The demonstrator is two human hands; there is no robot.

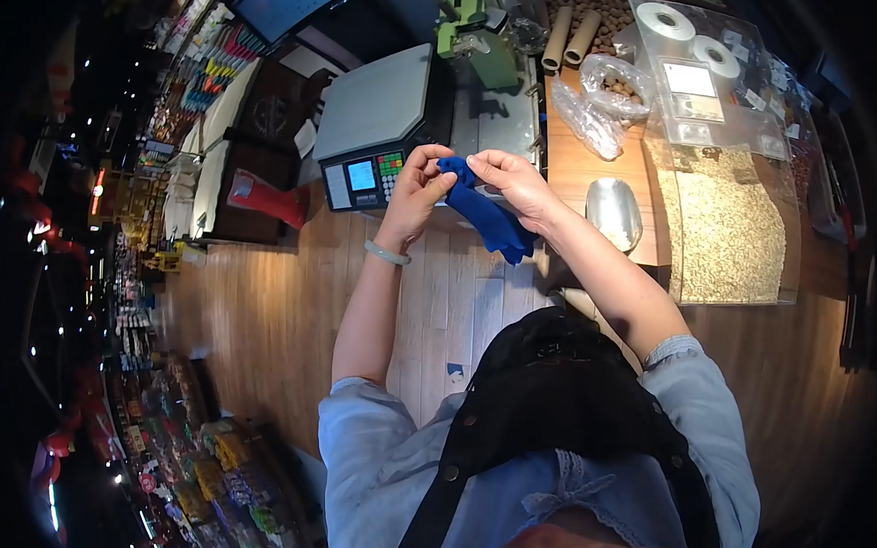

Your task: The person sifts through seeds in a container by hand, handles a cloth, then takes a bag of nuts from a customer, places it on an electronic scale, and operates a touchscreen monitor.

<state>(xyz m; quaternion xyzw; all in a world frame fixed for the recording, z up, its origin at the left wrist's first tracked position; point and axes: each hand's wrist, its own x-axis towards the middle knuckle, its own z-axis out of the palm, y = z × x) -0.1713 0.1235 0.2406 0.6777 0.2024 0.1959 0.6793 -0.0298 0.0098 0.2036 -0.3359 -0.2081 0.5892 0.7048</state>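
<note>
A blue cloth (493,225) hangs between my two hands, in front of the weighing scale. My left hand (417,196) pinches its upper left edge between thumb and fingers. With thumb and forefinger, my right hand (515,185) grips the upper right edge. The cloth is bunched at the top, and its loose end droops down to the right below my right hand. Just behind my left hand stands the weighing scale (377,103) with a lit display and a keypad.
On the wooden counter at right are a metal scoop (613,214), clear plastic bags (589,120) and a clear bin of pale flakes (730,226). A green machine (480,44) stands behind the scale. A red packet (267,198) lies at left. Shelves of packaged goods (210,459) fill the lower left.
</note>
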